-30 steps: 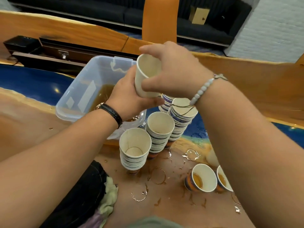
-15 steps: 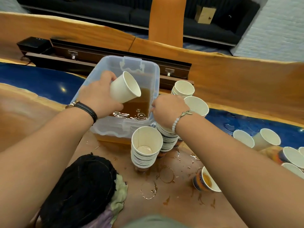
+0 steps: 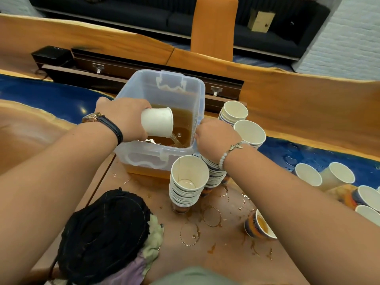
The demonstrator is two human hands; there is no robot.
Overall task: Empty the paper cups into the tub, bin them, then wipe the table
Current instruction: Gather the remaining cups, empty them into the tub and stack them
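Observation:
My left hand (image 3: 125,117) grips a white paper cup (image 3: 158,122) tipped mouth-down over the clear plastic tub (image 3: 164,159), and brown liquid runs from it into the tub's brown pool. My right hand (image 3: 213,138) is curled on top of a stack of cups (image 3: 213,175) right beside the tub's right wall. Another stack of empty cups (image 3: 188,182) stands in front of the tub. A cup with brown liquid (image 3: 260,226) stands near my right forearm.
Two more cup stacks (image 3: 235,111) (image 3: 249,132) stand right of the tub. Several loose cups (image 3: 337,175) lie at the far right. Dark and pale cloths (image 3: 107,233) sit at the lower left. Brown rings and spills (image 3: 211,217) mark the wooden table.
My left hand carried the cup over the tub and tipped it further, so liquid now pours out. My right hand dropped from the cup onto the stack beside the tub.

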